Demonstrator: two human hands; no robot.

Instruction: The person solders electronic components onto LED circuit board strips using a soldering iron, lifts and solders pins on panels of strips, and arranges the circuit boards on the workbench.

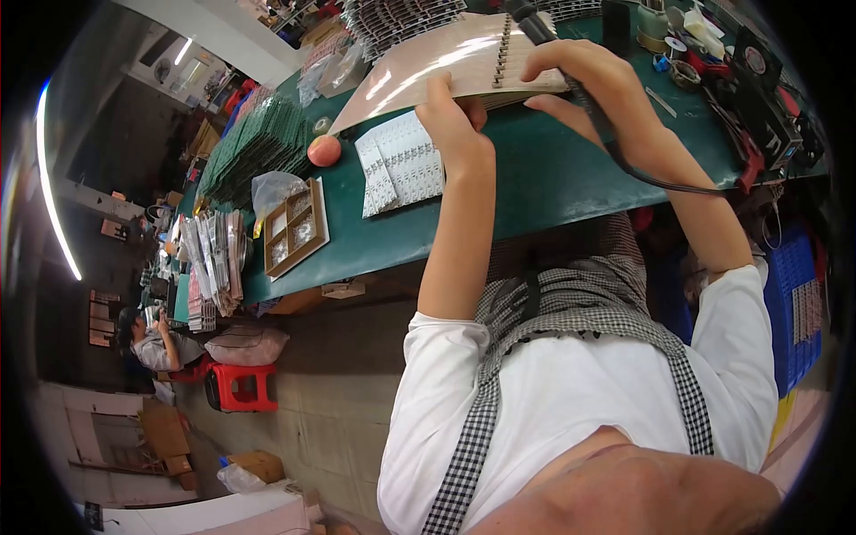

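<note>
White sleeves and a checked pinafore fill the near edge, and both your forearms run up from them to the green bench. Your left hand is closed on the near edge of the wooden board, fingers curled over the lip, thumb up on top, so that end is pinned. Your right hand is wrapped round a black tool, gripped like a pen; its tip end sits just above the row of small parts running across the board. The hands are apart, the parts row between them. A black cable trails from your right fist, down along your wrist and off to the right.

Just left of your left hand, a white panel sheet lies flat on the bench, touching the board's near edge or tucked just under it; I can't tell which. Further left sits a round red fruit, then a wooden tray with compartments near the bench edge, a clear bag beside it. Beyond that, stacks of green boards.

To your right, at the far corner, black fans and some tape rolls. A blue crate stands under the bench on that side.

Far left, down on the floor, a red stool, and another person seated at work.
</note>
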